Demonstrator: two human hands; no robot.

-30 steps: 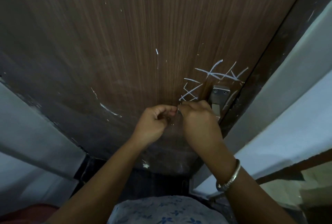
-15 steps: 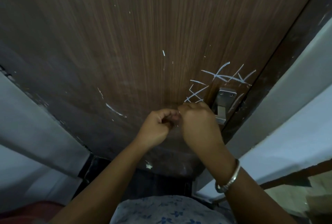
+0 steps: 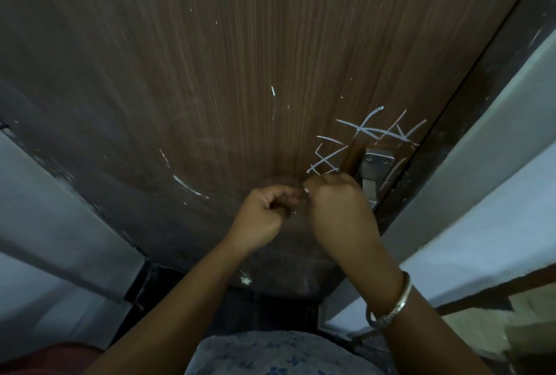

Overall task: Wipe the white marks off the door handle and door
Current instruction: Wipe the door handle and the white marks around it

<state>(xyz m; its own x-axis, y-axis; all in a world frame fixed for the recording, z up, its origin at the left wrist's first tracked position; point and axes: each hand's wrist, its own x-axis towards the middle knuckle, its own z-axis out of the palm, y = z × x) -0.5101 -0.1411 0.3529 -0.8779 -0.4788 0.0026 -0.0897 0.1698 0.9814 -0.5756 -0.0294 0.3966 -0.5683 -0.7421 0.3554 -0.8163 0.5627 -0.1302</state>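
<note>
A brown wood-grain door [image 3: 240,73] fills the view. White crossed chalk marks [image 3: 376,130] sit above and left of the metal handle plate [image 3: 376,164], near the door's right edge. More white streaks lie at the lower left [image 3: 188,186] and centre [image 3: 273,91]. My left hand [image 3: 261,218] and my right hand [image 3: 340,209] meet just below the crossed marks, both with curled fingers. A small white piece [image 3: 307,190] shows at my right fingertips. My right hand covers the handle's lower part.
A dark door frame [image 3: 481,79] runs along the door's right edge, with a pale wall [image 3: 496,224] beyond it. Another pale wall [image 3: 45,209] stands at the left. A silver bangle [image 3: 394,305] circles my right wrist.
The view has shifted a little, so the marks and handle sit slightly further right and lower. My hands stay pressed together below the marks, hardly moved.
</note>
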